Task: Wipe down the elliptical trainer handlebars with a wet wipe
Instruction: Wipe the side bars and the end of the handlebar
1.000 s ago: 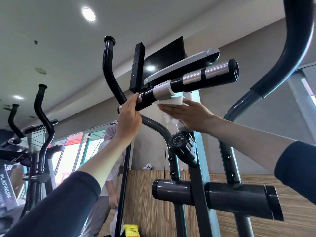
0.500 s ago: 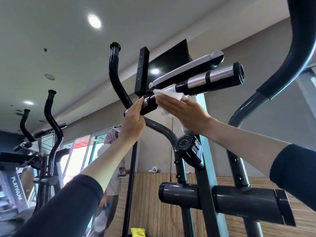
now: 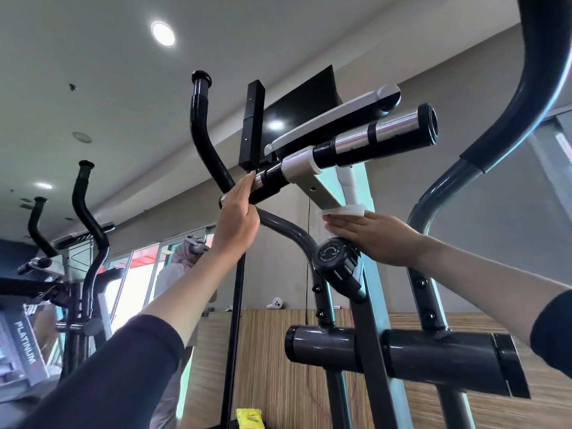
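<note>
The elliptical's fixed handlebar (image 3: 387,134), black with chrome sensor bands, runs across the upper middle under the console (image 3: 297,109). Straight fingers of my left hand (image 3: 238,215) lie against the bar's left end. My right hand (image 3: 380,239) is flat and presses a white wet wipe (image 3: 340,210) with straight fingers against the grey bracket (image 3: 312,187) below the bar. Black curved swing handles rise at the left (image 3: 204,134) and at the right (image 3: 541,88). My thumbs are hidden.
A black tension knob (image 3: 335,258) sits just under my right hand. A thick grey crossbar (image 3: 402,357) spans below. Another elliptical (image 3: 89,212) stands at the left, with a person (image 3: 185,261) behind it. A yellow pack (image 3: 250,419) lies at the bottom.
My right hand has carried the wipe off the handlebar and down to the grey bracket beneath it. My left hand has stayed at the bar's left end.
</note>
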`<action>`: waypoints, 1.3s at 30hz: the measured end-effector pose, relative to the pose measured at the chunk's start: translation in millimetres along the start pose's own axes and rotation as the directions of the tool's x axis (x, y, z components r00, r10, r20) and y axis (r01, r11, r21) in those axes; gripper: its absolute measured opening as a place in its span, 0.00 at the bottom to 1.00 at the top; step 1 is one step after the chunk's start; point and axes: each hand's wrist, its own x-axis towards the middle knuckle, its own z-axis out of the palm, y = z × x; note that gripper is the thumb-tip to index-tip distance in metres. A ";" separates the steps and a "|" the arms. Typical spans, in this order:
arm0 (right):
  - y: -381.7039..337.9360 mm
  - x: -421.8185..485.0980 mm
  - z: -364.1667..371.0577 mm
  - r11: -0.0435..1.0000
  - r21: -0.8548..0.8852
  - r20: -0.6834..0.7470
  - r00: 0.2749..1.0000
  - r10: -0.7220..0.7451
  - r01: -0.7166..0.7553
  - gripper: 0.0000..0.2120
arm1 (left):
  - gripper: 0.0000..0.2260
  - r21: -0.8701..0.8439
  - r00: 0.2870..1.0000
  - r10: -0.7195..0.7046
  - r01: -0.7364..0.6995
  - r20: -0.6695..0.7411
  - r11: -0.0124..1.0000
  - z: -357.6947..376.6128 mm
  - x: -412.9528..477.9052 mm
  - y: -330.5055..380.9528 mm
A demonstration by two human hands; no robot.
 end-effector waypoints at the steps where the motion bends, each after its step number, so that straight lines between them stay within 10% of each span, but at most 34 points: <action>1: 2.0 0.8 -2.2 1.000 0.013 0.032 0.999 0.000 -0.001 0.22 | 0.26 0.001 1.000 -0.003 0.003 -0.003 1.000 0.2 0.2 0.2; 24: 3.1 49.9 -45.1 0.896 -0.416 -0.008 0.985 0.171 -0.159 0.36 | 0.27 0.062 0.994 -0.084 0.079 0.070 0.995 0.0 0.4 20.4; 39: 15.8 11.2 -87.5 0.714 -0.598 -0.134 0.924 0.358 -0.363 0.28 | 0.28 0.001 0.968 0.242 -0.243 0.059 0.970 27.9 -10.1 74.9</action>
